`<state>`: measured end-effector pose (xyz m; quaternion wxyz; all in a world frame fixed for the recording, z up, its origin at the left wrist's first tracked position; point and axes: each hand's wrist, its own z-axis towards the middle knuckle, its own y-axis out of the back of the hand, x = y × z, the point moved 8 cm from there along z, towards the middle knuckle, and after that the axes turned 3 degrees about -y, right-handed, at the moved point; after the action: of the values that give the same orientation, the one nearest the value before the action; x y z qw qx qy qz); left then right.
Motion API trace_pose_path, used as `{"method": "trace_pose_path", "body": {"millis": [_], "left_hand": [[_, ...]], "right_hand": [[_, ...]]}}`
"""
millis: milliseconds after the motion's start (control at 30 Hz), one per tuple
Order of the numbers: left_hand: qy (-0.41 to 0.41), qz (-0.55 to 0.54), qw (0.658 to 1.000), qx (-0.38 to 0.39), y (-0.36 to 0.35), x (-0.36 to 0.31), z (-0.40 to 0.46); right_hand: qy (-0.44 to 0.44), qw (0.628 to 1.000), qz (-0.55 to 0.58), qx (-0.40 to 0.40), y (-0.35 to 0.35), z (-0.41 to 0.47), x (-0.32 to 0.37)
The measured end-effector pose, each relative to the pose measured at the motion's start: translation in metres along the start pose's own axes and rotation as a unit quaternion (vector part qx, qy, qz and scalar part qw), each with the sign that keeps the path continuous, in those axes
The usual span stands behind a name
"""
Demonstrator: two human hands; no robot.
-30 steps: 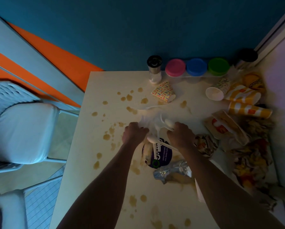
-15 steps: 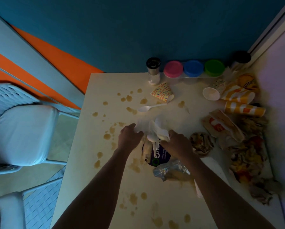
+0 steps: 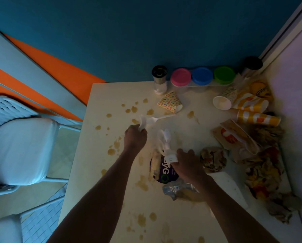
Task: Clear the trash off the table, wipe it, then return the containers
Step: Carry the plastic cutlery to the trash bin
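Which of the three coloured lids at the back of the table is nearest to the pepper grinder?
The pink lid. It stands right beside the pepper grinder, while the blue lid and the green lid sit farther to the right.

dim, bluish cast | brighter at right edge | wide-angle bending | slight blur

Along the far edge of the bench [image 3: 111, 172] stand three lidded tubs: pink [image 3: 180, 77], blue [image 3: 202, 75] and green [image 3: 224, 75]. There are two dark-capped shakers [image 3: 159, 72] [image 3: 253, 63], four paper cups (all tipped over) [image 3: 170, 102] [image 3: 224, 99] [image 3: 251, 104] [image 3: 258, 118] and several white plastic spoons [image 3: 157, 119], their exact count unclear.
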<state>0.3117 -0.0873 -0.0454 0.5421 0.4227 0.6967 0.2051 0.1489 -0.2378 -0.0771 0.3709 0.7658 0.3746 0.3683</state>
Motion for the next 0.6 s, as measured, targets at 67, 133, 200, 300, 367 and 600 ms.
{"method": "trace_pose_path", "body": {"millis": [67,133,200,300,367,600], "left_hand": [[-0.031,0.018,0.999,0.015,-0.005,-0.021,0.016],[-0.045,0.027,0.998,0.035,-0.015,-0.039,0.031],[-0.063,0.047,0.995,0.057,-0.029,-0.056,0.042],[-0.106,0.126,0.983,0.085,-0.051,-0.069,0.054],[-0.120,0.175,0.972,0.105,-0.063,-0.066,0.060],[-0.045,0.033,0.996,0.075,-0.037,-0.042,0.061]], "right_hand": [[0.052,0.997,-0.058,-0.007,0.003,0.001,0.008],[0.071,0.995,-0.064,-0.023,0.004,0.002,0.009],[0.057,0.995,-0.076,-0.010,0.004,0.000,0.005],[-0.015,0.999,0.034,0.001,0.005,0.004,-0.011],[-0.053,0.988,0.146,0.007,0.010,0.005,-0.013],[-0.197,0.929,0.314,-0.009,0.008,0.018,-0.023]]}}
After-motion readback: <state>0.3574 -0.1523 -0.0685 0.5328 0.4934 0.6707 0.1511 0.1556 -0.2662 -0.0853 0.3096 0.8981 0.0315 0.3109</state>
